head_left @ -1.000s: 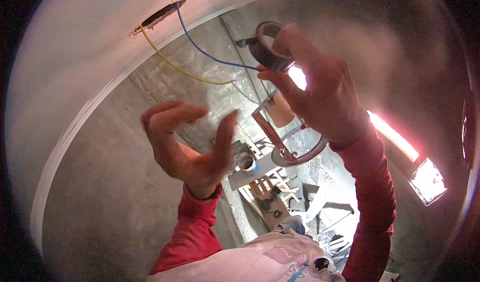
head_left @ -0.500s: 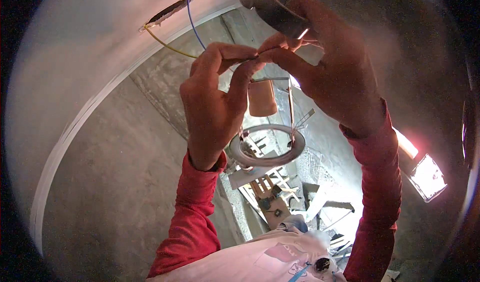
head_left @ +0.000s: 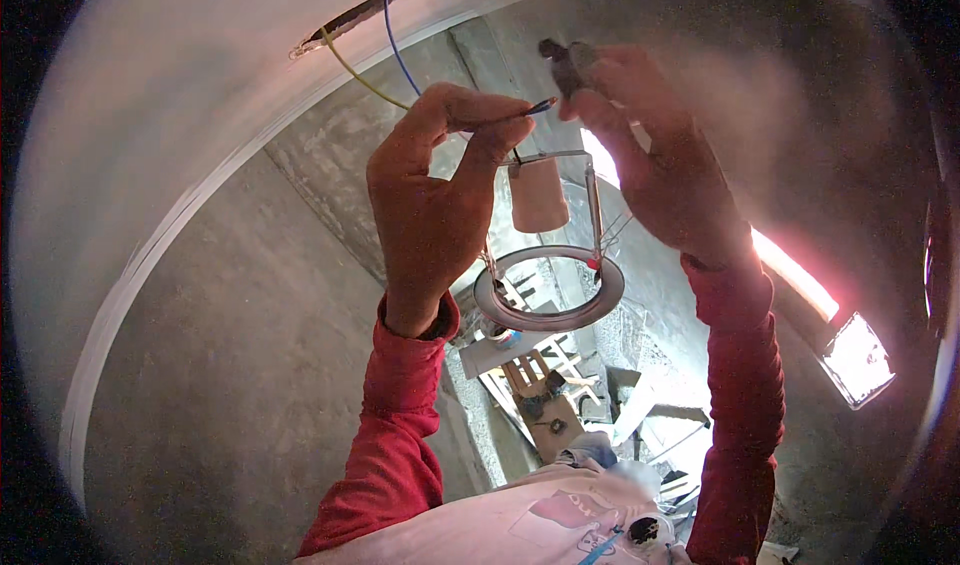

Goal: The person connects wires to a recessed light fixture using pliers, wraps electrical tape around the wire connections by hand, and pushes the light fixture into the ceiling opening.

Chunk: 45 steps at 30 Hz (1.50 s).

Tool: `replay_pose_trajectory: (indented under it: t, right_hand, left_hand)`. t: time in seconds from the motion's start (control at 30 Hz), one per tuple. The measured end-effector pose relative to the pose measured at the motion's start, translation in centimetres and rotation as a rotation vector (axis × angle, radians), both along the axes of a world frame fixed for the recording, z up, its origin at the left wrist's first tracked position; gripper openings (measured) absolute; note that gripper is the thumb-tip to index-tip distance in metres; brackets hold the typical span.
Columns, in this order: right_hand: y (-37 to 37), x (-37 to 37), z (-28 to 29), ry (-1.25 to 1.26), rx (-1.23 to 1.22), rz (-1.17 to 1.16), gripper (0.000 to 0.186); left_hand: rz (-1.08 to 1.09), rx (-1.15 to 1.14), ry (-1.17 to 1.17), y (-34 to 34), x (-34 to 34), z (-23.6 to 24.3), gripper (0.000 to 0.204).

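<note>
Near the ceiling, my left hand (head_left: 435, 190) pinches the ends of thin wires (head_left: 541, 107) between thumb and fingertips. A blue sheath and a bare coppery tip stick out to the right. My right hand (head_left: 650, 140) is raised beside it, its fingers closed around a dark, rounded object (head_left: 572, 68). That object is blurred, so its kind is unclear. Below my hands hangs a light fitting: a round metal ring (head_left: 548, 319), a bracket with upright arms, and a pale cylinder (head_left: 538, 197) inside. A yellow wire (head_left: 360, 80) and a blue wire (head_left: 402, 62) run from the ceiling toward my left hand.
A ragged slot (head_left: 345, 25) is cut in the white ceiling (head_left: 200, 75). Grey plastered walls (head_left: 250, 365) surround me. Far below lie wooden pieces (head_left: 525, 373), boards and rubble. A bright opening (head_left: 858, 360) shows at the right.
My right hand has drawn back from the wires and tilted, carrying the dark object lower. The wire ends now show at my left fingertips. The fitting has swung slightly right.
</note>
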State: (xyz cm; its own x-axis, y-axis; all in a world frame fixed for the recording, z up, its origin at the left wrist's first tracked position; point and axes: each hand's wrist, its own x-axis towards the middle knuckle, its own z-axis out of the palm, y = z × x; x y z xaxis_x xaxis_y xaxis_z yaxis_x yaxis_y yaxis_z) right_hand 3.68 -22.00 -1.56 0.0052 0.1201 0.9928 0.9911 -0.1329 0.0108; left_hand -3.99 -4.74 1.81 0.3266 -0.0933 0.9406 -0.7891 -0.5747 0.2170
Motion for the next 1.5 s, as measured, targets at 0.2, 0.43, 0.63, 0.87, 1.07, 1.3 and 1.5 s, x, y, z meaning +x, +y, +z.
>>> replay_pose_trajectory:
  t: [0.2, 0.43, 0.63, 0.87, 1.07, 1.3, 1.5]
  right_hand:
    - [0.1, -1.1, -0.4, 0.11, -0.072, 0.13, 0.023]
    - [-0.3, -1.2, -0.8, 0.131, -0.09, 0.149, 0.02]
    - [-0.8, -1.4, -0.8, 0.179, -0.11, 0.162, 0.017]
    - [-1.1, -1.3, -1.2, 0.063, -0.124, 0.06, 0.02]
    - [-1.2, -1.9, -1.3, 0.137, -0.096, 0.128, 0.019]
    - [-0.9, -3.1, -0.4, 0.148, -0.063, 0.048, 0.024]
    - [-0.7, 0.2, 1.8, 0.323, -0.138, 0.329, 0.037]
  left_hand:
    - [-0.027, -0.009, -0.033, -0.2, 0.1, 0.4, 0.01]
    - [0.076, 0.079, -0.041, 0.4, 0.8, 0.3, 0.015]
    - [0.039, 0.085, -0.053, 0.2, 0.9, 0.3, 0.012]
    - [0.035, 0.11, -0.092, -0.3, 0.9, 0.6, 0.012]
    - [0.065, 0.167, -0.16, -0.2, 1.1, 0.6, 0.011]
    - [0.233, 0.239, -0.281, -0.6, 1.6, 0.1, 0.007]
    - [0.174, 0.249, -0.323, 0.1, 1.6, -0.4, 0.006]
